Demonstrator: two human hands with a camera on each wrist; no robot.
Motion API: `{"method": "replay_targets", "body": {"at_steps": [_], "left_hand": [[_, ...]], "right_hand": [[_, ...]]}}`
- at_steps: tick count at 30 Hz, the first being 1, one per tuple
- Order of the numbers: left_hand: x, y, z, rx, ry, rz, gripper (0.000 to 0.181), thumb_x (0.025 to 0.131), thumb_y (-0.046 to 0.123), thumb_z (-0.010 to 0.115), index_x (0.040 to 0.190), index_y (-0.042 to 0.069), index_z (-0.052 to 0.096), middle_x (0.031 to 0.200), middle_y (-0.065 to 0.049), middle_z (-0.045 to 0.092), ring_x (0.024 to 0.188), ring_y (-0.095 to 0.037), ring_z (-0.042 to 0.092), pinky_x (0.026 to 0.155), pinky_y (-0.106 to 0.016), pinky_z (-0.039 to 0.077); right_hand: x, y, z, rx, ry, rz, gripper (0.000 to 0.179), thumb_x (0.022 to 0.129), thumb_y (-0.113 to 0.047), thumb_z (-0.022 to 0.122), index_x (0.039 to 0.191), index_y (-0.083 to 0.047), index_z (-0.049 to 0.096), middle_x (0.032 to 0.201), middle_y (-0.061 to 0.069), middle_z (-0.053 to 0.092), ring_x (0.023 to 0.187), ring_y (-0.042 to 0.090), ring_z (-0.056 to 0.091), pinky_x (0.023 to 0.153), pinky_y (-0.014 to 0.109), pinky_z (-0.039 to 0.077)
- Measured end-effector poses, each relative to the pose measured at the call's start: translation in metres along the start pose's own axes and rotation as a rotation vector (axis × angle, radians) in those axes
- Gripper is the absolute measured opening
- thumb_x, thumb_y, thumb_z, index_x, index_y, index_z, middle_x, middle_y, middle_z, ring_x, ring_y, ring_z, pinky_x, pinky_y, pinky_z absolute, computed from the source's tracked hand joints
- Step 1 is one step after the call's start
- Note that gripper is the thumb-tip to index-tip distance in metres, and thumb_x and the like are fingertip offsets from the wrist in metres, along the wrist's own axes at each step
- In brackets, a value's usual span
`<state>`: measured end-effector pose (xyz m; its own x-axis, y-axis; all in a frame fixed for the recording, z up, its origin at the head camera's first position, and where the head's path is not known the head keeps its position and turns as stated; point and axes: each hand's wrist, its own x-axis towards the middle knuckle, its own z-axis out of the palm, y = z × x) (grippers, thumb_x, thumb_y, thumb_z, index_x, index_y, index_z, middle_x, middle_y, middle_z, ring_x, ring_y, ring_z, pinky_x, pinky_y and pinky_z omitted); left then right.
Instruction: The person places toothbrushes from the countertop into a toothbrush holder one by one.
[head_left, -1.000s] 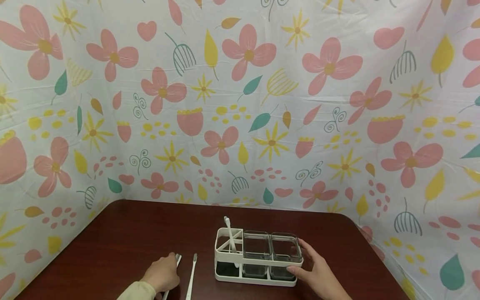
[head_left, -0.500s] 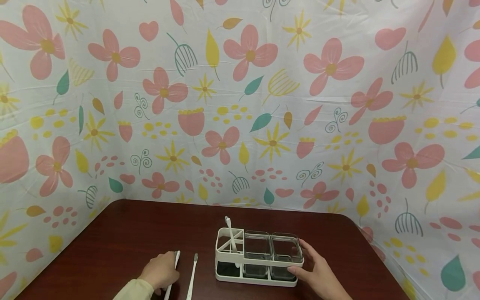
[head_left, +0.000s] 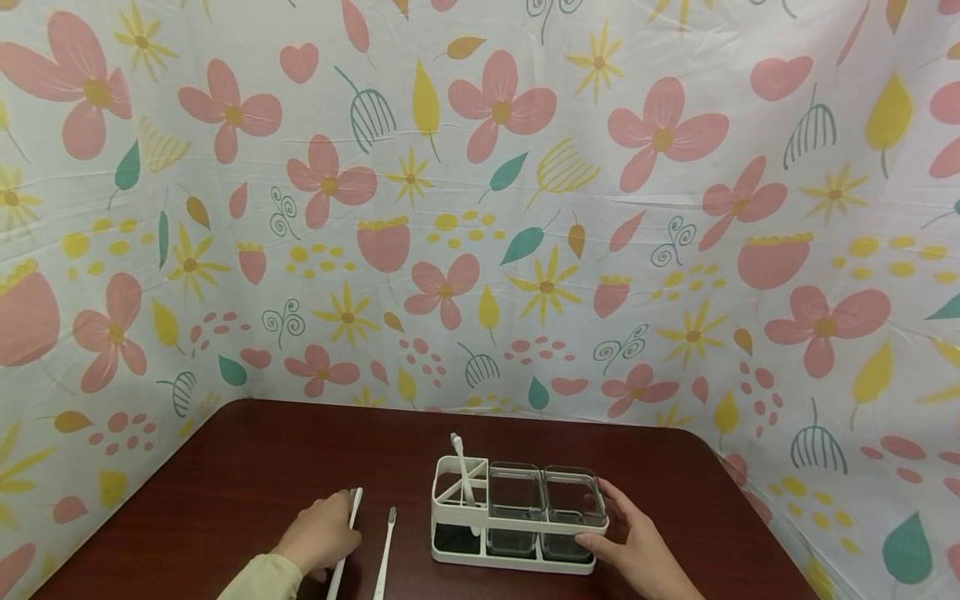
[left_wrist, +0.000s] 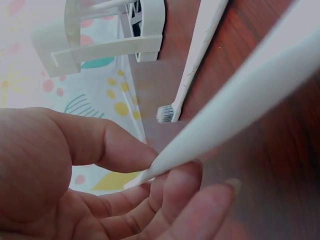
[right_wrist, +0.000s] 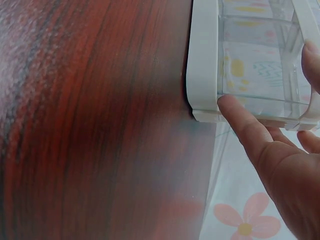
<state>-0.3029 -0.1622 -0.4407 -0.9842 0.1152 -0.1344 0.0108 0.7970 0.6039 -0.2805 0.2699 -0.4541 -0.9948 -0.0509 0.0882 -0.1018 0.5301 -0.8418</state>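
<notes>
My left hand (head_left: 318,533) pinches a white toothbrush (left_wrist: 235,100) between thumb and fingertips near its head end; the handle slants up close to the left wrist camera. To its right on the table lies a second white toothbrush (head_left: 384,554), bristles at the far end. A white toothbrush holder (head_left: 517,523) stands further right, with a third toothbrush (head_left: 464,475) leaning upright in its divided left section. Two clear cups (head_left: 514,492) sit in its other sections. My right hand (head_left: 637,542) grips the holder's right end, thumb at the front, fingers around the side.
The dark red-brown wooden table (head_left: 315,450) has rounded far corners. A white curtain (head_left: 465,250) printed with flowers and leaves hangs behind it and along both sides.
The left hand has shifted slightly left and away from me, and the head of its toothbrush has risen clear of the fingers. Right hand and holder stay put.
</notes>
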Motion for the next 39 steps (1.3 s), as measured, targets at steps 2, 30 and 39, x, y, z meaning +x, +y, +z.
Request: {"method": "replay_targets", "body": {"at_steps": [2, 30, 39], "left_hand": [[-0.001, 0.0, -0.001, -0.009, 0.023, 0.007, 0.049, 0.081, 0.001, 0.062, 0.126, -0.014, 0.05, 0.073, -0.012, 0.056, 0.049, -0.022, 0.058, 0.037, -0.034, 0.05], [-0.008, 0.019, -0.013, -0.138, 0.109, 0.075, 0.039, 0.088, 0.004, 0.061, 0.123, -0.007, 0.05, 0.068, -0.01, 0.054, 0.043, -0.022, 0.055, 0.042, -0.035, 0.05], [-0.011, 0.032, -0.014, -0.204, 0.198, 0.131, 0.031, 0.085, 0.002, 0.064, 0.113, -0.001, 0.052, 0.074, -0.008, 0.049, 0.045, -0.02, 0.055, 0.04, -0.032, 0.049]], "right_hand": [[0.0, 0.0, 0.0, 0.007, -0.005, 0.004, 0.087, 0.084, -0.027, 0.08, 0.15, 0.002, 0.031, 0.141, 0.025, 0.049, 0.131, 0.049, 0.042, 0.098, 0.063, 0.041], [0.001, 0.001, 0.001, 0.027, 0.001, 0.005, 0.087, 0.084, -0.024, 0.08, 0.15, 0.003, 0.031, 0.141, 0.027, 0.048, 0.13, 0.05, 0.042, 0.096, 0.062, 0.042], [0.0, 0.001, 0.001, 0.04, 0.004, 0.002, 0.087, 0.084, -0.024, 0.08, 0.15, 0.002, 0.031, 0.142, 0.027, 0.047, 0.132, 0.05, 0.04, 0.099, 0.063, 0.04]]}}
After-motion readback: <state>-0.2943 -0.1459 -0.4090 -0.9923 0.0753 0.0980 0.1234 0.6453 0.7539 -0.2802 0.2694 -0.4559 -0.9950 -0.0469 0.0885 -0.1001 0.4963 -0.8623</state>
